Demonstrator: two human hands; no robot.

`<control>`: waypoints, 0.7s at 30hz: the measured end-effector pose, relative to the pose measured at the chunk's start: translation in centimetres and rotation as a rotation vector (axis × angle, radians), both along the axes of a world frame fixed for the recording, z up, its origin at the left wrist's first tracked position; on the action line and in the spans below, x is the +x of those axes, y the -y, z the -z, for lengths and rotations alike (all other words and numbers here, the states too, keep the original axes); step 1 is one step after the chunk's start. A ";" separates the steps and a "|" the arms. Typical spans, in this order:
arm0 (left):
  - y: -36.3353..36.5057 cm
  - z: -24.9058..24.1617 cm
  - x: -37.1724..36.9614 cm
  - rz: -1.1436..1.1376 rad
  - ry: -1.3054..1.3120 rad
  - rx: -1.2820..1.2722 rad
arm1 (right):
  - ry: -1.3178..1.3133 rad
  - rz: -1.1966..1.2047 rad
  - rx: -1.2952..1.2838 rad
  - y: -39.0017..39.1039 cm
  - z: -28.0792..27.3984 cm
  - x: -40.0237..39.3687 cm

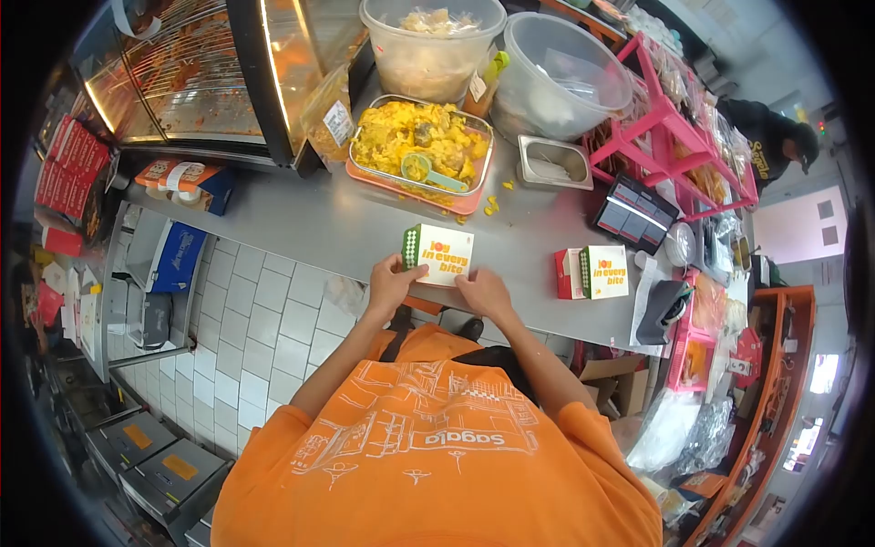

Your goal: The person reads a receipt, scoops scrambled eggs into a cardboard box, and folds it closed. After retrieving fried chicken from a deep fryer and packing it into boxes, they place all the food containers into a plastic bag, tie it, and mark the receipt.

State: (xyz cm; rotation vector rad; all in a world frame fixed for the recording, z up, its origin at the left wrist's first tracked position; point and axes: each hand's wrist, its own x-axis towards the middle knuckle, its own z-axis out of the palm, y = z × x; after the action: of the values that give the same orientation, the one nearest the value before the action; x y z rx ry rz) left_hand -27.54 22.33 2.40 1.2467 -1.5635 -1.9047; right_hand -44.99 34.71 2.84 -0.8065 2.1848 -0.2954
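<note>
A small green-and-white food box (448, 255) with red and yellow lettering sits at the front edge of the steel counter, its lid closed. My left hand (392, 282) grips its left side, thumb on the top and fingers around the checkered edge. At the lower right corner, my right hand (484, 294) has its fingers against the box; their tips are partly hidden. Farther right stand a second closed box (605, 273) with the same lettering and a red box (570, 273) close against it.
Behind my hands, a metal tray (485, 169) of yellow food holds a pale green scoop (430, 171). Two plastic tubs (433, 55), a small steel pan (558, 164), a tablet (635, 213) and a pink rack (670, 118) surround it. A person (770, 137) stands at far right.
</note>
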 end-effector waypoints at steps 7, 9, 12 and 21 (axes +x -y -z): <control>1.6 1.9 -1.9 -0.187 -0.168 0.315 | -0.244 -0.360 -0.141 4.1 -3.9 1.0; 1.2 0.7 -2.4 0.148 0.190 -0.274 | -0.354 -0.383 -0.251 3.4 -3.0 1.0; 0.8 0.4 -3.8 0.498 0.491 -0.986 | -0.430 -0.385 -0.319 1.7 -1.9 1.1; -3.4 -0.7 -5.6 0.691 0.137 -1.202 | -0.677 0.097 -0.655 -10.7 -8.1 -3.2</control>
State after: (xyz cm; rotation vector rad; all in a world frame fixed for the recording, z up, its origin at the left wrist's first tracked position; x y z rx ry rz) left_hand -33.16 25.71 3.13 0.2926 -2.7577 -0.7046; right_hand -48.22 45.44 10.94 -1.2952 2.8007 -0.9315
